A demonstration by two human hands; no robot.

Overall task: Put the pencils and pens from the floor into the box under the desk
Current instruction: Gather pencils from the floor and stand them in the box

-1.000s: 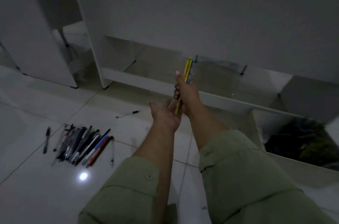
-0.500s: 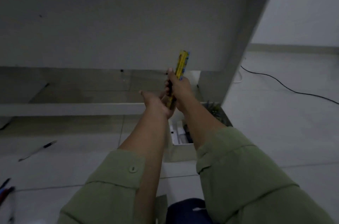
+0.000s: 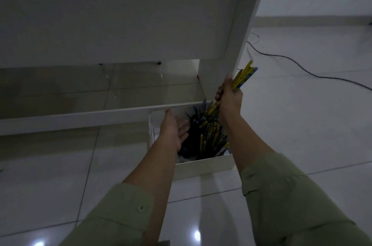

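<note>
My right hand [image 3: 229, 96] grips a bundle of yellow and blue pencils [image 3: 244, 75] that sticks up past the thumb and down below the fist. It hangs over the far right part of a white box [image 3: 203, 169] on the floor under the desk. Inside the box lies a heap of pencils and pens [image 3: 209, 135], yellow, blue and dark. My left hand [image 3: 174, 128] is over the box's left side, palm up, fingers straight and holding nothing.
The white desk panel [image 3: 120, 14] and its side leg [image 3: 239, 30] rise right behind the box. A low white rail [image 3: 80, 116] runs along the floor to the left. A black cable [image 3: 302, 68] trails over the tiles on the right.
The view has swung right and down, so the box now lies under both hands. My right hand moved right with the pencils, and my left hand dropped away from it.
</note>
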